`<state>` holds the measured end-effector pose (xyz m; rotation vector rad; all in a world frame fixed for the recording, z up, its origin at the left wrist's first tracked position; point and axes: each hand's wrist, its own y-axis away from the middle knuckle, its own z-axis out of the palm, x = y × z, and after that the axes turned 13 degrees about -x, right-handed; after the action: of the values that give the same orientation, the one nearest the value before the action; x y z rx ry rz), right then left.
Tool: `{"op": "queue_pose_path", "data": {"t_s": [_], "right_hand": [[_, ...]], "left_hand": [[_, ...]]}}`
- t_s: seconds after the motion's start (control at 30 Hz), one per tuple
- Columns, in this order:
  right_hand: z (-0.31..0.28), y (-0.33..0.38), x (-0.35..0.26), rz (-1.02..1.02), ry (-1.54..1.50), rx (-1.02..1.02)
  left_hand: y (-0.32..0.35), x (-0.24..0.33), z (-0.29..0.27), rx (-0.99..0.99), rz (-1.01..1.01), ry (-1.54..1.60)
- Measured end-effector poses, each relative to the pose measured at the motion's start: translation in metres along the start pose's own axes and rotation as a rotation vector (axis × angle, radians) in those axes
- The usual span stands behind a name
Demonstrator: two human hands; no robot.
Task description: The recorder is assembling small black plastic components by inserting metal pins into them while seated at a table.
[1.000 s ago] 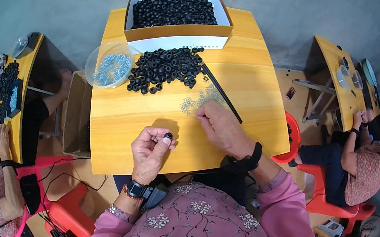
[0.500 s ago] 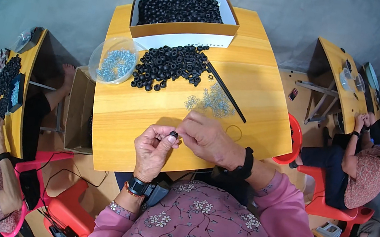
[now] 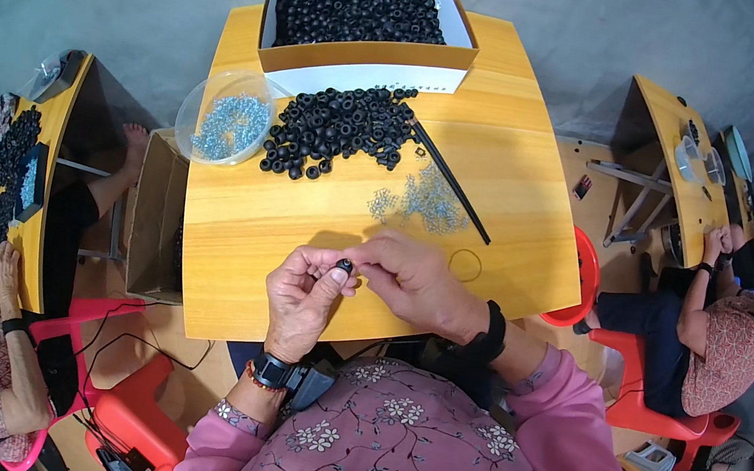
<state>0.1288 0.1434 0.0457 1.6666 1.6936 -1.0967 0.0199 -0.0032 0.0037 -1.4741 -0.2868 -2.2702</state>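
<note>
Grey concrete floor is surrounding a yellow wooden table [image 3: 508,178], which is carrying a cardboard box [image 3: 370,48] full of black rubber rings at its far edge. Below the box, a loose heap of black rings [image 3: 340,128] is lying beside a clear plastic bowl of small pale-blue parts [image 3: 228,120], with a scatter of pale-blue parts [image 3: 429,199] and a thin black rod [image 3: 452,183] to the right.

Compared with a second ago, the right hand [image 3: 419,283] is no longer reaching toward the scatter; it is now meeting the left hand [image 3: 306,294] near the table's front edge. Both are pinching one small black ring [image 3: 344,265] between their fingertips, which suggests a picked-up part is being fitted to it.

Whether a pale-blue part is sitting inside the ring is too small to tell, and the right fingertips are covering its side. Neighbouring people at side tables are partly cut off by the dark rim.
</note>
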Motion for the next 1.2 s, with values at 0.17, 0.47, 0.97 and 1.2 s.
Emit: {"op": "queue_pose_path", "data": {"t_s": [0.17,0.47,0.97,1.2], "right_hand": [[-0.006,-0.001,-0.001,-0.032,0.049,-0.018],[-0.021,-0.007,0.010,-0.022,0.151,0.008],[-0.088,-0.058,0.068,0.551,0.659,0.072],[-0.091,-0.051,0.059,0.491,0.473,0.201]], "left_hand": [[-0.001,-0.001,-0.001,-0.012,0.000,0.006],[0.000,-0.002,-0.002,0.005,0.000,0.006],[0.001,0.001,-0.001,-0.003,-0.008,-0.032],[0.000,0.002,0.001,0.004,-0.021,-0.026]]}}
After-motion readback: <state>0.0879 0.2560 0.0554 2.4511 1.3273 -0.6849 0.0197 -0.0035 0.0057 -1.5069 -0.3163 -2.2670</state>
